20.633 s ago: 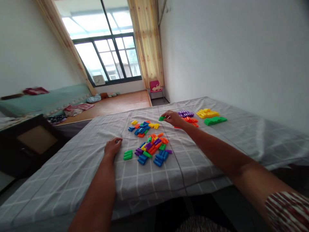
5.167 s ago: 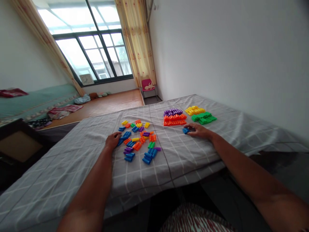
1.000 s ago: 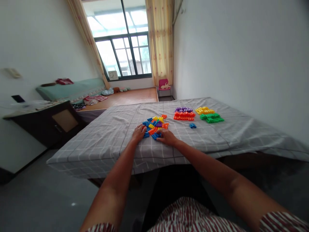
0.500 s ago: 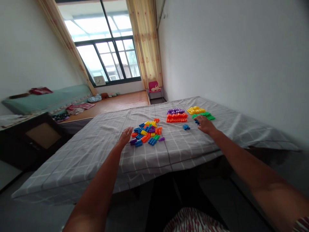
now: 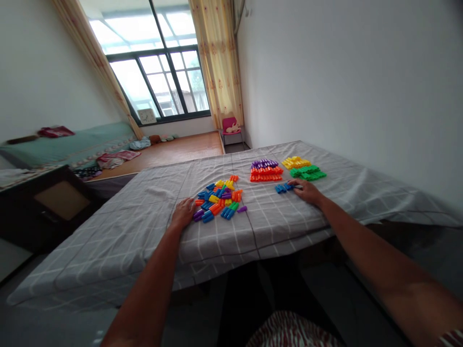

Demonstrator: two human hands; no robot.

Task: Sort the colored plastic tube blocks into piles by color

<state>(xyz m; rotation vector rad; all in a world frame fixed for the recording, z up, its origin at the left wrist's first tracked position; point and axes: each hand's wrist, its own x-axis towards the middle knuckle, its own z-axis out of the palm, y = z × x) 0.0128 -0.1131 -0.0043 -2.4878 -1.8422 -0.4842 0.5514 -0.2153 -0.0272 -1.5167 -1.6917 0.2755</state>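
My right hand [image 5: 307, 192] pinches a small blue plastic piece [image 5: 288, 186] at the end of a short row of blue pieces [image 5: 279, 189] on the cloth. Just behind that hand lie stacked green pieces [image 5: 307, 172] and yellow pieces [image 5: 295, 162]. To their left sit stacked orange pieces [image 5: 265, 175], with purple pieces [image 5: 264, 164] behind. My left hand [image 5: 183, 212] rests open on the cloth, at the left edge of a loose pile of mixed-colour tube-like pieces [image 5: 216, 199]. One purple piece [image 5: 242, 209] lies apart, right of the pile.
A grey checked cloth [image 5: 144, 226] covers the table. A white wall [image 5: 343, 86] runs along the right side. Beyond the table are a wooden bed platform [image 5: 181, 152], a pink chair [image 5: 229, 126] and a window. A dark cabinet [image 5: 39, 212] stands at the left.
My right hand has moved slightly toward me, bringing the blue piece up against the other blue pieces. My left hand has lowered onto the cloth beside the pile.
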